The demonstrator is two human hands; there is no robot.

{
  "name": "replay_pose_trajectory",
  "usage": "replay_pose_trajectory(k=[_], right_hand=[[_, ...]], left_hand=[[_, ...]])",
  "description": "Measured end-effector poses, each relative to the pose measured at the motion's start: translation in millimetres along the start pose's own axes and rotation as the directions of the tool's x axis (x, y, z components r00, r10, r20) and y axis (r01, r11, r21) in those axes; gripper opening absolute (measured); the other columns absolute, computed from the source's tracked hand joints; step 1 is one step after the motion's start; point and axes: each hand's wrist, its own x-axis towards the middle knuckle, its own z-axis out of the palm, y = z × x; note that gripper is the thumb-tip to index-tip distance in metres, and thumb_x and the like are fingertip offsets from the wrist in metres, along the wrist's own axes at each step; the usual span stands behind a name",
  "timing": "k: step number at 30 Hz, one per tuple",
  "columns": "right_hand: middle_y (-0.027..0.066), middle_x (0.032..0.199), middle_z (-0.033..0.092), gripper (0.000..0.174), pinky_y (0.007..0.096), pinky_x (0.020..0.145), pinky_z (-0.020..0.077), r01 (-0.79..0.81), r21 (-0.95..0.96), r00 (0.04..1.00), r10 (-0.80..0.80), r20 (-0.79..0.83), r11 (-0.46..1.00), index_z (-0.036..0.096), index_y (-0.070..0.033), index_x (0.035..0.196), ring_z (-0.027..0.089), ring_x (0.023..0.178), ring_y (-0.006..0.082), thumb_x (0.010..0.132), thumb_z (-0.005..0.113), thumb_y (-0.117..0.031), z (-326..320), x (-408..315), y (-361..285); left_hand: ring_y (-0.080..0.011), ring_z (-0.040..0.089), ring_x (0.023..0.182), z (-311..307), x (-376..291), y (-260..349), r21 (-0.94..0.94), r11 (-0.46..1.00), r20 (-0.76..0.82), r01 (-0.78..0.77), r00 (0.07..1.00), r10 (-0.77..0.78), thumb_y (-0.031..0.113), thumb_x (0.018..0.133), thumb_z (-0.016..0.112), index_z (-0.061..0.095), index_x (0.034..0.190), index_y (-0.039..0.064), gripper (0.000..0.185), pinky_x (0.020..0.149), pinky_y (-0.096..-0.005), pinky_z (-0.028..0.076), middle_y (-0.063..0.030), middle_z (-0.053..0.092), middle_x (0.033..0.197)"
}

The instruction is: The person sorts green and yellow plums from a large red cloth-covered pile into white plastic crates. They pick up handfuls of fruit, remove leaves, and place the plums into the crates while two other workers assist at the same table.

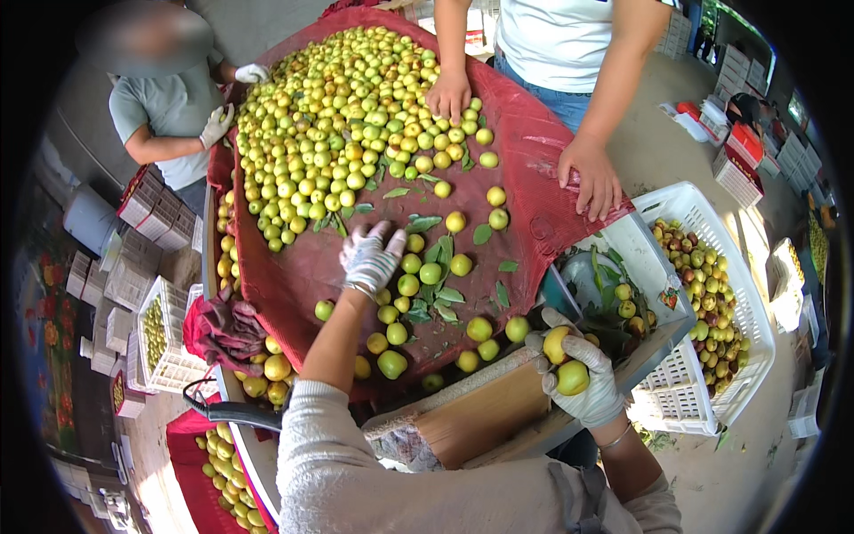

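My left hand (373, 255), in a striped knit glove, lies palm down over the red mesh cloth (300, 280). Its fingers are somewhat apart; what is under the palm is hidden. Just right of it are loose green-yellow fruits (430, 272), apparently jujubes, among green leaves (440, 252). My right hand (587, 390), also gloved, is at the near right edge of the table, holding two jujubes (572, 378). Beyond my left hand a large heap of jujubes (333, 127) covers the far part of the cloth.
Across the cloth, one person's bare hands (590, 173) rest on fruit and cloth edge; another person's gloved hands (219, 125) touch the heap. A white tray (657, 267) holds leaves and fruit. Beside it stands a white crate (747, 320) of redder jujubes. A crumpled cloth (223, 330) lies left.
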Motion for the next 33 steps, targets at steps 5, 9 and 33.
replay_pose_trajectory(k=[5,9,33], right_hand=[[0.0153,0.116,0.065,0.044,0.0294,0.066,0.0585,0.003,-0.006,1.000,-0.003,-0.030,1.000,0.051,-0.015,0.137,0.068,0.086,0.0195,0.094,0.060,-0.018,-7,-1,1],[0.0153,0.117,0.065,0.044,0.0300,0.066,0.0586,0.012,-0.011,1.000,-0.012,-0.017,1.000,0.051,-0.016,0.137,0.068,0.086,0.0195,0.093,0.060,-0.018,-6,-3,2],[0.0123,0.104,0.060,0.067,0.0332,0.069,0.0545,0.186,-0.525,0.981,-0.184,0.057,0.830,0.042,-0.006,0.140,0.063,0.079,0.0205,0.078,0.066,-0.002,6,-32,-8]], left_hand=[[-0.0390,0.050,0.122,7,-61,87,-0.055,0.894,0.253,-0.446,0.859,0.444,0.053,0.087,0.058,0.063,0.127,0.021,0.052,0.104,-0.0501,0.039,-0.0170,0.055,0.132],[-0.0399,0.046,0.127,-5,-107,84,-0.251,0.750,0.416,-0.612,0.631,0.654,0.043,0.088,0.062,0.062,0.129,0.022,0.046,0.107,-0.0509,0.036,-0.0166,0.053,0.137],[-0.0475,0.026,0.142,-43,23,61,-0.003,0.973,0.192,-0.230,0.955,0.226,0.047,0.089,0.057,0.040,0.148,0.016,0.068,0.116,-0.0497,0.027,-0.0244,0.030,0.155]])
